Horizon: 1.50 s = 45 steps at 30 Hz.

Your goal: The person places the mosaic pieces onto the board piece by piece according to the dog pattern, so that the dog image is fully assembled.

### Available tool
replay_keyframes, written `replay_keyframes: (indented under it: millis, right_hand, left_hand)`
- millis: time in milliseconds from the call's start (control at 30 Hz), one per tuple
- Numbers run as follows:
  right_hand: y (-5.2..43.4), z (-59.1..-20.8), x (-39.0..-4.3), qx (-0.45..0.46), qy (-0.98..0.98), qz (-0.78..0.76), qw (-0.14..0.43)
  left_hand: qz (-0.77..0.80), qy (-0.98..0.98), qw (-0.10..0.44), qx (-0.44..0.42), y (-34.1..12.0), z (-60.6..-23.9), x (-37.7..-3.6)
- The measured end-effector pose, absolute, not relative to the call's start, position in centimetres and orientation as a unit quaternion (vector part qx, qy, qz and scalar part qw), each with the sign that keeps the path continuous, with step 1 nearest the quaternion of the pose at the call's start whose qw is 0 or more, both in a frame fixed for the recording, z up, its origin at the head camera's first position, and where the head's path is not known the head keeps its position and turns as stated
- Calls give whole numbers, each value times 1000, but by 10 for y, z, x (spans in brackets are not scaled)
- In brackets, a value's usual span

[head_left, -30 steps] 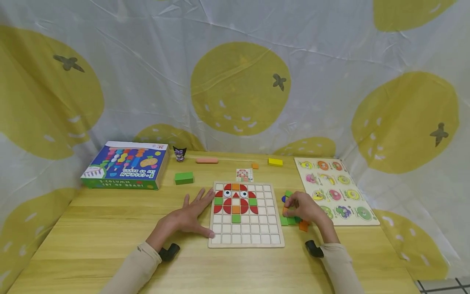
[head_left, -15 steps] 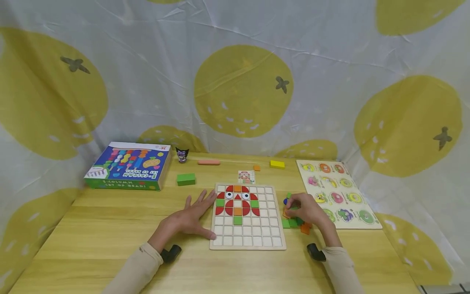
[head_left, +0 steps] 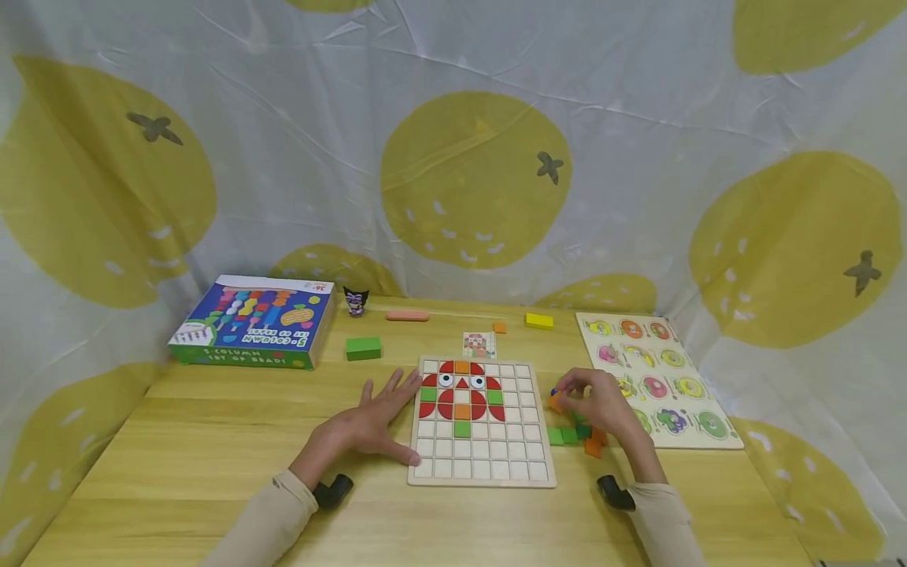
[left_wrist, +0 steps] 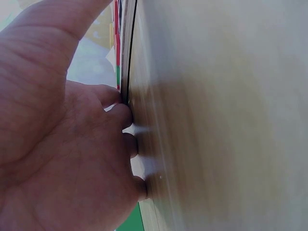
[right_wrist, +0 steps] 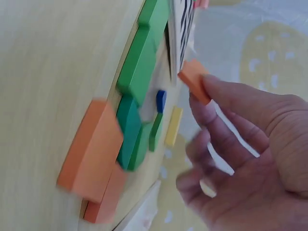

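Head view: low in the frame, two beige sleeves reach in from the bottom edge onto the wooden table. The left hand lies flat, fingers straight and spread, just left of centre, its fingertips against the left edge of the grid board. In the left wrist view those fingertips press where the board's edge meets the tabletop.

The right hand, right of centre, hangs just above a small heap of loose tiles, green and orange, lying just beside the board's right edge. It pinches a small orange tile between thumb and fingertips; the right wrist view shows that orange tile clear of the table, with the green and orange pieces and a small blue one below it.

In the board's upper rows sits a figure of red, green and orange tiles with two round eyes; the lower rows are bare squares.

Farther back, just above the board, lies a small pattern card, with a green block to its left. At the right stands a fruit peg puzzle. Near the far edge are a blue game box at the left, a small dark figurine, a pink bar, a small orange piece and a yellow block. A white cloth with yellow fruit prints fills the upper frame.
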State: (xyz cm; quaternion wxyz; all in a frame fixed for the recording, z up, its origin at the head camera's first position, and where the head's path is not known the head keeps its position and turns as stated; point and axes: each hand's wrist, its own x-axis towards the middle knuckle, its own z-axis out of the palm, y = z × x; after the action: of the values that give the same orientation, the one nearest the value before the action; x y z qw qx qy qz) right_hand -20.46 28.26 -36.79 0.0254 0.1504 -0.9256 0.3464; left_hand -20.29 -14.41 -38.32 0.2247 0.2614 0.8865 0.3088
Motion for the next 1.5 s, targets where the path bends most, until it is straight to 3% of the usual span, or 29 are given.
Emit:
replay_keyframes:
  millis: [600,1500]
  right_hand:
    - [203,-378,-197,275,-869,398,-103]
    - [183,-383,-192,282,-865,405,-92]
  left_hand:
    - [314,886,224,258,-144,-384,-203]
    - [315,885,222,259,-144,-385,-201]
